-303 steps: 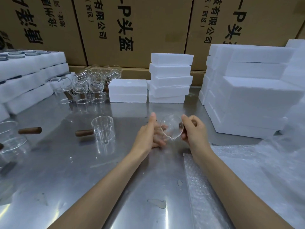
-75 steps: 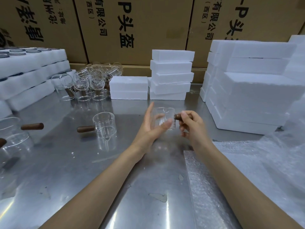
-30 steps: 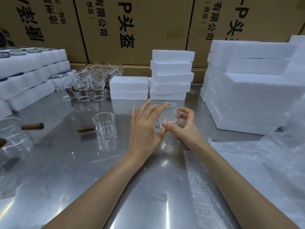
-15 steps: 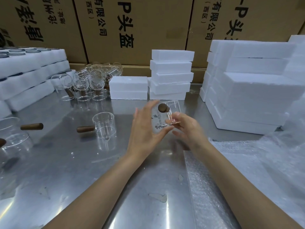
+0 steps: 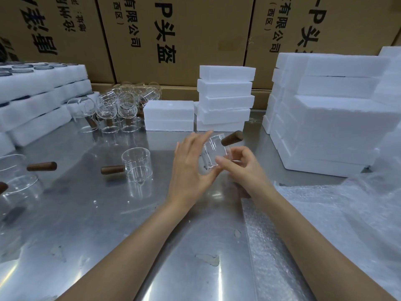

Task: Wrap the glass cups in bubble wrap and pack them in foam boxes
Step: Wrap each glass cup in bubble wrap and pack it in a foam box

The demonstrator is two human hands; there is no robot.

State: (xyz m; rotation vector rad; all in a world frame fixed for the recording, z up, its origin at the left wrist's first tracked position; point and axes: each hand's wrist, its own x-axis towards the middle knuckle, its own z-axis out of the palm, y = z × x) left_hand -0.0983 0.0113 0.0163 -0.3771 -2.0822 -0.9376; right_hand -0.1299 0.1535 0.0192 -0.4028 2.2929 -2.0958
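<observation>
**Two hands, one bare cup above the table**

Two hands meet over the middle of the table [image 5: 91, 216], and a single glass cup [image 5: 213, 154] is held between them, clear of the surface. The left hand [image 5: 191, 166] is laid flat against the cup's near wall, fingers straight, with the thumb reaching under its base, so the glass is steadied rather than clenched. The right hand [image 5: 243, 166] is curled, its fingertips pinching the lower rim. The wooden handle [image 5: 231, 137] is left pointing up and to the right, free of both hands, probably so the cup can be turned and looked over. No wrap is on it yet.

Bubble wrap [image 5: 303, 224] is spread just beside the right forearm, within easy reach for the wrapping step judged to come next. Another cup [image 5: 136, 165] stands to the left, more cups [image 5: 117, 107] are clustered behind it, and foam boxes [image 5: 225, 98] are stacked at the back, well apart from the hands, ready for packing.
</observation>
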